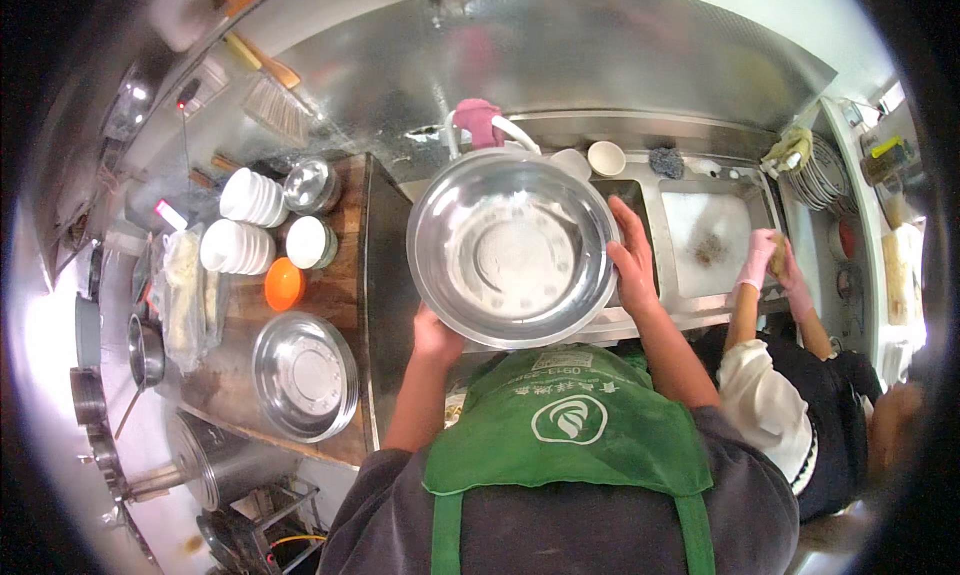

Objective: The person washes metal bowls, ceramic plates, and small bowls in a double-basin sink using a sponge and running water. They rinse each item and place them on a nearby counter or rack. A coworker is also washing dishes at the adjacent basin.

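A large round stainless steel basin (pixel 517 312) is held up in front of my green apron (pixel 510 432), its shiny inside facing me. My left hand (pixel 436 336) grips its lower left rim, with the fingers hidden behind the steel. At the right rim, my right hand (pixel 634 263) supports it with the thumb along the edge and the fingers raised beside it. Behind the basin's top edge is a white curved faucet (pixel 514 133) with a pink cloth (pixel 477 121) wrapped on it. The basin covers part of the sink behind it.
On the wooden counter (pixel 349 275) at left stand white bowls (pixel 247 248), an orange bowl (pixel 285 283) and stacked steel basins (pixel 306 380). At right, a co-worker's pink-gloved hands (pixel 757 256) hold something by a sink basin (pixel 667 237). Plates (pixel 825 173) stand on a rack.
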`<state>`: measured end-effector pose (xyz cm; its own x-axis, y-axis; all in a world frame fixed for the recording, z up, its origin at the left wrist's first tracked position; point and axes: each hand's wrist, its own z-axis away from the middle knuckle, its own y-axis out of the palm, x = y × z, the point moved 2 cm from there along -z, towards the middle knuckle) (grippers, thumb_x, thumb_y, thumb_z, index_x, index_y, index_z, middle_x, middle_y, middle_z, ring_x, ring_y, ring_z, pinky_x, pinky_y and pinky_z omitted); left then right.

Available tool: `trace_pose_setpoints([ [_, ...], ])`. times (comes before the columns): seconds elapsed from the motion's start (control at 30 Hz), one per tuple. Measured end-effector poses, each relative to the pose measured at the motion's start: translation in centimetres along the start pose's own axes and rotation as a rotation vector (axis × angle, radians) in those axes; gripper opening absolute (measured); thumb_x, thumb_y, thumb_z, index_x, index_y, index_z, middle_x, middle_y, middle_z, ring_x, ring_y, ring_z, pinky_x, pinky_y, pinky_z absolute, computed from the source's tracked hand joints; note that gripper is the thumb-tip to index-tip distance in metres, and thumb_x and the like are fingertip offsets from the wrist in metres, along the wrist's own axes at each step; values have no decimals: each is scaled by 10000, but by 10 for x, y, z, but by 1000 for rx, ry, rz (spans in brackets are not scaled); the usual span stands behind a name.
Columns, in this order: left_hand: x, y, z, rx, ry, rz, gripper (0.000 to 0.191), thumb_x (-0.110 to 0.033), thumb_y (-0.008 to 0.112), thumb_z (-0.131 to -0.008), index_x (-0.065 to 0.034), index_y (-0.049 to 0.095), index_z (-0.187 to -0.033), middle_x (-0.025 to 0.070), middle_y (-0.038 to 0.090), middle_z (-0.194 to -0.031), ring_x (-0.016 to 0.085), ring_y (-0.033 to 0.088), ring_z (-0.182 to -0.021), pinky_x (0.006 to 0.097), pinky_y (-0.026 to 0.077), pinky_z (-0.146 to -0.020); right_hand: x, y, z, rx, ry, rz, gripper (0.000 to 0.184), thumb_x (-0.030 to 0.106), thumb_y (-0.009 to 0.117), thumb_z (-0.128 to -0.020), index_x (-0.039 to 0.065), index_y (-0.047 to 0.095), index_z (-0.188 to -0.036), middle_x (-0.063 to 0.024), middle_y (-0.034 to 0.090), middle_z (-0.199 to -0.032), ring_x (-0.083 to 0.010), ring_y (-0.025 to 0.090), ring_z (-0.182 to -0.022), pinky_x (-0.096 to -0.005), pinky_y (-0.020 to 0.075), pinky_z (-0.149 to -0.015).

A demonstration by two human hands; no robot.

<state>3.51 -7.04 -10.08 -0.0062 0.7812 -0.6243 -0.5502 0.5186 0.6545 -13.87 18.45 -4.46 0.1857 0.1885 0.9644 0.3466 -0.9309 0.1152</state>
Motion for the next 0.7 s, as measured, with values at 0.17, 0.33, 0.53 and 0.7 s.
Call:
trace_pose_setpoints([
  [0.17,0,-6,-2,112,91,10,584,-125,651,-799,-9,481,-1345,125,590,-1281,279,587,-1154,422,480,-990,-34,8,14,53,633,-237,500,109,556,-922,-6,410,-1387,-59,608,-1198,-158,616,-971,-312,516,-829],
  [0.33,-9,-7,5,152,60,-117,659,-150,666,-746,12,475,-1355,148,594,-1273,297,591,-1149,419,467,-998,-40,10,12,53,511,-141,336,109,542,-949,-17,531,-1261,-73,637,-1090,-144,593,-952,-314,490,-851],
  [0.53,-46,28,15,420,-1,120,757,-269,626,-806,2,330,-1448,209,450,-1413,374,514,-1244,513,492,-980,-33,0,5,-40,447,-96,281,98,539,-952,-20,569,-1205,-55,626,-1086,-119,569,-962,-283,469,-861],
  [0.7,-47,55,13,258,241,-495,602,-176,658,-904,-48,351,-1407,132,533,-1281,268,586,-1139,460,569,-878,-16,-1,-2,-11,142,92,230,122,568,-954,9,607,-1151,4,629,-989,-95,537,-894,-283,449,-817],
])
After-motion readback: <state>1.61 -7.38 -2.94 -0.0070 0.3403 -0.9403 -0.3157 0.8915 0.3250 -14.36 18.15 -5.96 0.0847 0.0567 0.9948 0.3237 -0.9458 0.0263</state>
